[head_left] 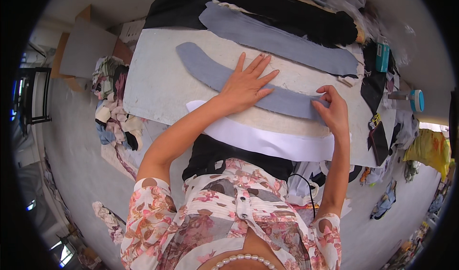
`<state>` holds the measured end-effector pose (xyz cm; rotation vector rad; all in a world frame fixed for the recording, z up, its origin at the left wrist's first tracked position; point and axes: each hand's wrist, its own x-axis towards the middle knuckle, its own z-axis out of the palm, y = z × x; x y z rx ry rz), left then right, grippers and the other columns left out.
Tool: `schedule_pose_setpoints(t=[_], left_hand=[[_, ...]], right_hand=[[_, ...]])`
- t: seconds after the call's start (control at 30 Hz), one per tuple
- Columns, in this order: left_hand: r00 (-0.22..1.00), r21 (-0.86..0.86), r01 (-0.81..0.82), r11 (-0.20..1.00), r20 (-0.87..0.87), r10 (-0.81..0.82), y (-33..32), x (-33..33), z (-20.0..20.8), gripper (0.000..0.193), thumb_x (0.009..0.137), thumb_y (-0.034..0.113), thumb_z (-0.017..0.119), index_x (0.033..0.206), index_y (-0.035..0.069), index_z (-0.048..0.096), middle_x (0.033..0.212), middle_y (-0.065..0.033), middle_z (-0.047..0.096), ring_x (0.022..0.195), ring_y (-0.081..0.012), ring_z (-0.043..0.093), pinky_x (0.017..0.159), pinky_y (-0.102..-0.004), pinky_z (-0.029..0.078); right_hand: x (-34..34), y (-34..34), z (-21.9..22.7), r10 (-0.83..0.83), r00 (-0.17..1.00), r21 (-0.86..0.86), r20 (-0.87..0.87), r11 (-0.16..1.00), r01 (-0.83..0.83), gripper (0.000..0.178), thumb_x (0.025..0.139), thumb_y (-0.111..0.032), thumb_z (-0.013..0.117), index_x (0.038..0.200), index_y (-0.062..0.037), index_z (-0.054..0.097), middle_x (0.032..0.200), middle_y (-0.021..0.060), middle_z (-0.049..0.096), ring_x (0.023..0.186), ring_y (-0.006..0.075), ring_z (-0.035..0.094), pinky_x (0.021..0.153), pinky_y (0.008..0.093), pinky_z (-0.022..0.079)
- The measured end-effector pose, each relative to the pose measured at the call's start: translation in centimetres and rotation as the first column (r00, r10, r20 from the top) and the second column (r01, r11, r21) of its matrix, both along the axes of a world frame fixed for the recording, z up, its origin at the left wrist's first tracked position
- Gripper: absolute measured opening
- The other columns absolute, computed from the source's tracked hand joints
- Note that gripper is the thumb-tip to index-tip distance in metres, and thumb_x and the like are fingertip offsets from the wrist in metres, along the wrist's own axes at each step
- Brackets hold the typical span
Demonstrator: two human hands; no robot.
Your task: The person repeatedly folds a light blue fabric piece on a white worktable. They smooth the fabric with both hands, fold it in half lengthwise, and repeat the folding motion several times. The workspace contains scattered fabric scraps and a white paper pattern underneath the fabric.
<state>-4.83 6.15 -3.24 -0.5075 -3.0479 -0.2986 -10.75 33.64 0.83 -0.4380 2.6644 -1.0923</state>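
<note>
A curved blue-grey fabric strip [201, 69] lies across the pale padded tabletop [153, 78]. My left hand [245, 86] rests flat on the middle of the strip, fingers spread. At the strip's right end my right hand [333, 108] has thumb and fingers pinched together on its edge. Nearer to me lies a curved white strip [267, 142] along the table's front edge, its right end partly hidden behind my right forearm. Beyond my hands is a pile of similar blue-grey fabric pieces [282, 39] with frayed edges.
Black cloth [177, 7] covers the table's far side. At the right edge are a dark phone [378, 143], a teal box [382, 57] and a jar with a blue lid [417, 100]. Fabric scraps [114, 112] are heaped at the left, near an opened cardboard box [88, 47].
</note>
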Motion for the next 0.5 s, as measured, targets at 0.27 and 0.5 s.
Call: schedule_pose_setpoints(t=[0.27, 0.5], left_hand=[[1.0, -0.047, 0.007, 0.999, -0.007, -0.008, 0.9, -0.1, 1.3, 0.056, 0.098, 0.044, 0.043, 0.148, 0.019, 0.036, 0.158, -0.0125, 0.021, 0.147, -0.025, 0.015, 0.119, -0.0526, 0.003], [0.979, 0.142, 0.204, 0.969, -0.037, -0.201, 8.4, -1.8, -0.7, 0.067, 0.093, 0.048, 0.049, 0.147, 0.01, 0.037, 0.155, -0.015, 0.027, 0.147, -0.0263, 0.017, 0.118, -0.0536, 0.005]], right_hand=[[-0.3, -0.6, -0.1, 0.018, 0.998, 0.119, -0.054, 0.993, -0.011, 0.032, 0.073, -0.005, 0.073, 0.101, -0.0058, 0.059, 0.067, 0.005, 0.058, 0.061, 0.0156, 0.054, 0.06, 0.0294, 0.043], [-0.7, 0.1, -0.3, 0.024, 1.0, 0.11, 0.004, 0.994, -0.025, 0.036, 0.072, -0.012, 0.076, 0.103, -0.0069, 0.06, 0.076, 0.0095, 0.063, 0.067, 0.025, 0.061, 0.065, 0.0349, 0.047]])
